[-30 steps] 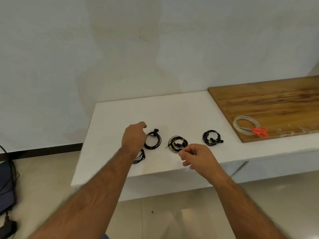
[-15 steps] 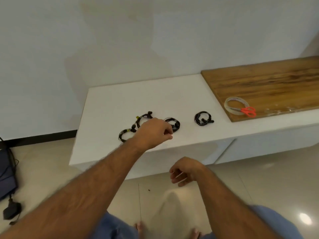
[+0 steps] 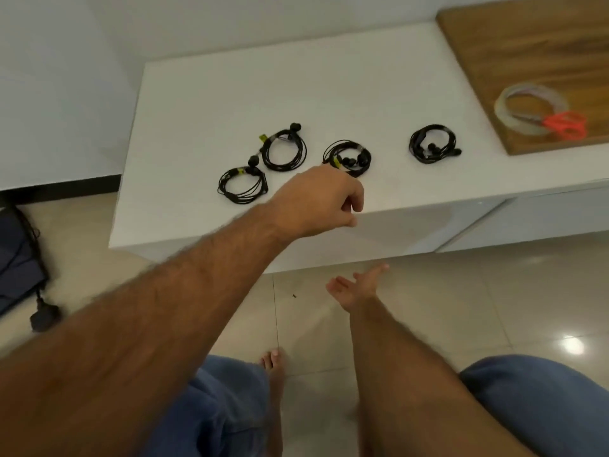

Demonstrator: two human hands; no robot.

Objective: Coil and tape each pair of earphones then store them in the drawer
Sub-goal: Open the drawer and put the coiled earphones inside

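Note:
Several coiled black earphones lie on the white cabinet top (image 3: 204, 87): one coil (image 3: 243, 185) at the front left, one (image 3: 284, 150) behind it, one (image 3: 347, 158) in the middle, one (image 3: 432, 143) to the right. My left hand (image 3: 321, 201) hovers over the front edge just below the middle coil, fingers curled down, with nothing seen in it. My right hand (image 3: 359, 285) is low in front of the cabinet, fingers spread, holding nothing. The drawer front (image 3: 534, 212) under the top at the right looks slightly ajar.
A wooden board (image 3: 527, 44) lies at the right end of the top, with a clear tape roll (image 3: 530, 107) and orange-handled scissors (image 3: 565, 123) on it. A dark bag (image 3: 16, 258) and plug sit on the tiled floor at left. My knees and bare foot are below.
The view has tilted down and closer. My left hand moved right, from the left coils to the front edge by the middle coil. My right hand dropped below the top and opened.

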